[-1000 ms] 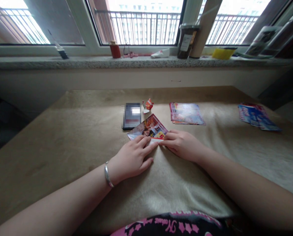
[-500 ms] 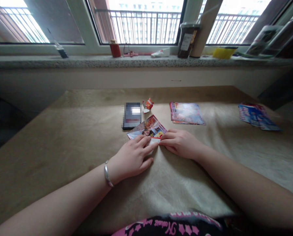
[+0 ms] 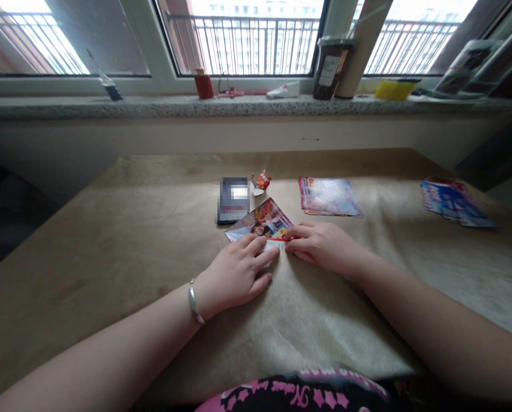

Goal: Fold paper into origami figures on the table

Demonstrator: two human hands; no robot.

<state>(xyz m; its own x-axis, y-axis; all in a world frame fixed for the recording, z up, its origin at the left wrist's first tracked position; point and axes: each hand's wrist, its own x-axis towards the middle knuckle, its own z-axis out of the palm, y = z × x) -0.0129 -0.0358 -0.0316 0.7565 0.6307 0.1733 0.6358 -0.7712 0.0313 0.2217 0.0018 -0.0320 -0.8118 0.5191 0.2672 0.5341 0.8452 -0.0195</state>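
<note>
A colourful printed sheet of paper [image 3: 270,219], folded to a triangle with a white strip along its near edge, lies on the table in front of me. My left hand [image 3: 239,269] rests flat on its near left part, fingers stretched out, a silver bangle at the wrist. At the sheet's right corner, the fingers of my right hand [image 3: 316,246] are pressed together on the paper's edge. Just beyond the sheet stand a small folded red and white paper piece [image 3: 262,183] and a dark phone-like device [image 3: 233,200], partly blurred out.
A stack of printed sheets [image 3: 331,196] lies to the right of the middle, and a fanned blue pile [image 3: 456,202] farther right. The brown table [image 3: 110,240] ends below a stone windowsill [image 3: 153,107] holding a red bottle [image 3: 203,84], a dark container [image 3: 330,68] and yellow tape [image 3: 396,89].
My right hand has shifted slightly right along the near edge of the sheet. My left hand stays on the paper. The whole view has moved a little.
</note>
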